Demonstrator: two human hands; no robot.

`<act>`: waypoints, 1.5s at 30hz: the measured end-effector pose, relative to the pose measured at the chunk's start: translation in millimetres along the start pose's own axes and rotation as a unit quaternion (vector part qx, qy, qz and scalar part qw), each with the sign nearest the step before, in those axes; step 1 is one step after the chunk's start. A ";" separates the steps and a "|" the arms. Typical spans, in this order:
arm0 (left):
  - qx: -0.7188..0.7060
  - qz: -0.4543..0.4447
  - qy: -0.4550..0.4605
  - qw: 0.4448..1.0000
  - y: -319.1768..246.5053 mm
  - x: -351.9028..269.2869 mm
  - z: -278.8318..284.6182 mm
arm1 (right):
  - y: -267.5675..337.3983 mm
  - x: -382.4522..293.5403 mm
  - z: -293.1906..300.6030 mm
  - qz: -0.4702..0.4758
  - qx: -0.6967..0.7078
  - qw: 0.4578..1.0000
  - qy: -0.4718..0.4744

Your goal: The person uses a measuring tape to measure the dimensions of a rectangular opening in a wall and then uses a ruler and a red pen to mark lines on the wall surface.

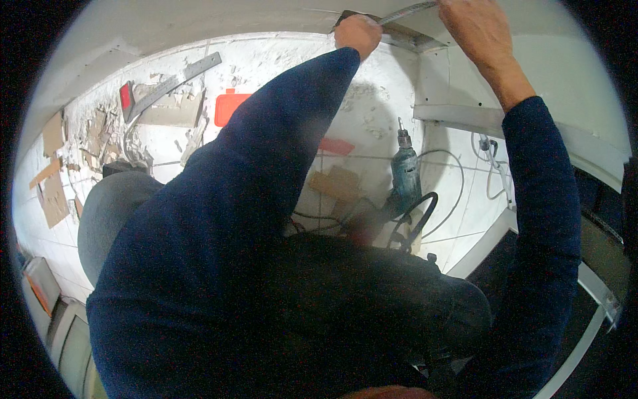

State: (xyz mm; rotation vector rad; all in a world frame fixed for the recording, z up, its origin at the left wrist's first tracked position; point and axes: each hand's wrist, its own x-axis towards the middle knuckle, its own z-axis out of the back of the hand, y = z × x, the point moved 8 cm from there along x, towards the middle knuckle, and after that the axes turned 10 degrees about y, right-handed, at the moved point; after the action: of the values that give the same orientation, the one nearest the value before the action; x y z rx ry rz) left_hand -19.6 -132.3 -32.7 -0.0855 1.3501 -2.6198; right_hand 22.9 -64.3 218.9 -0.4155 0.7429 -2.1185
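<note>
Both my arms, in dark blue sleeves, reach up to the wall at the top of the view. My left hand [358, 36] is a fist at the left end of a dark recess [411, 37] in the wall's lower part. From that fist a narrow silver-grey strip [406, 13] with fine marks, probably a measuring tape blade, slants up to my right hand [476, 32]. My right hand is closed around its upper end, partly cut off by the picture's rim. The fingers of both hands are largely hidden.
On the dusty tiled floor a teal power drill [406, 167] points its bit toward the wall, its cable [461, 174] looping right. Left lie a try square [174, 86] with a red-marked handle, a red plastic lid [232, 108] and broken board pieces [52, 197]. Thin cables [493, 164] hang at the right.
</note>
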 end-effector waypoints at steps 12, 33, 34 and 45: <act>-0.054 0.068 0.011 0.996 28.7 7.6 -10.4 | 2.6 12.1 -0.8 0.017 0.023 1.000 -0.011; -0.074 -0.233 0.146 0.959 -53.2 -30.4 28.8 | 4.9 -29.9 7.5 -0.055 -0.017 0.982 0.180; -0.058 -0.337 0.164 0.925 -71.9 -42.8 43.8 | 5.7 -38.2 2.0 -0.078 0.005 0.964 0.254; 0.218 -0.342 0.437 0.803 -64.6 -113.8 142.6 | 150.4 -73.6 -68.0 -0.058 0.748 0.597 0.286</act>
State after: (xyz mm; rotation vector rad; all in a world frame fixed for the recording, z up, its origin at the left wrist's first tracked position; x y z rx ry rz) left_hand 102.4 -187.5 107.1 1.0069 0.9043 -3.7675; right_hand 122.2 -52.8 68.3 1.1953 -0.9446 -2.1799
